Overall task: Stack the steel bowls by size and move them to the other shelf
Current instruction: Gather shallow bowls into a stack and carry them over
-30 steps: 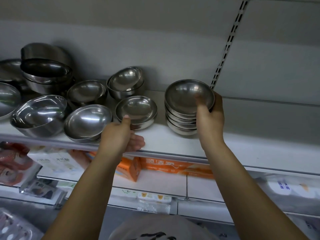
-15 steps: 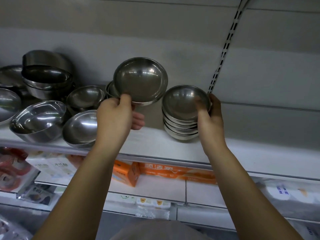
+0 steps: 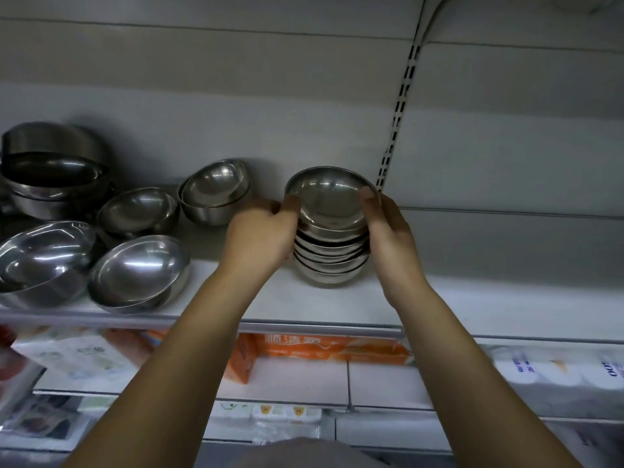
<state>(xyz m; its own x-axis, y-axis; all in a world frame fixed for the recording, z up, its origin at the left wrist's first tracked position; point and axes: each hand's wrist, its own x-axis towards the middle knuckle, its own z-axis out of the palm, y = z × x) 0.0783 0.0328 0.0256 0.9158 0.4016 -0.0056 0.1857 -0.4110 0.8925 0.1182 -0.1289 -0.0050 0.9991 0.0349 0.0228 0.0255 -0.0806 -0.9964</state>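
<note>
Steel bowls (image 3: 331,251), small size — one nested stack, standing on the upper shelf (image 3: 472,298) near its slotted upright.

Hold: the stack is clasped from both sides. The left hand (image 3: 261,231) is curled round the left edge, thumb at the rim of the top bowl (image 3: 329,201); the right hand (image 3: 391,238) is wrapped round the right side, thumb laid over the same rim.

Step judged in hand: seating the top bowl. It is best pressed level, so that the rims sit evenly. The stack should be squared between both palms before any lift, since polished steel is likely to slide.

Remaining stock: larger bowls (image 3: 138,275) are left loose and tilted on the shelf, well apart from the stack.

Lettering: an orange box (image 3: 324,346) on the shelf below is printed with white Chinese characters, too soft to be read with certainty. White packs (image 3: 547,369) beside it carry blue marks — illegible.
</note>
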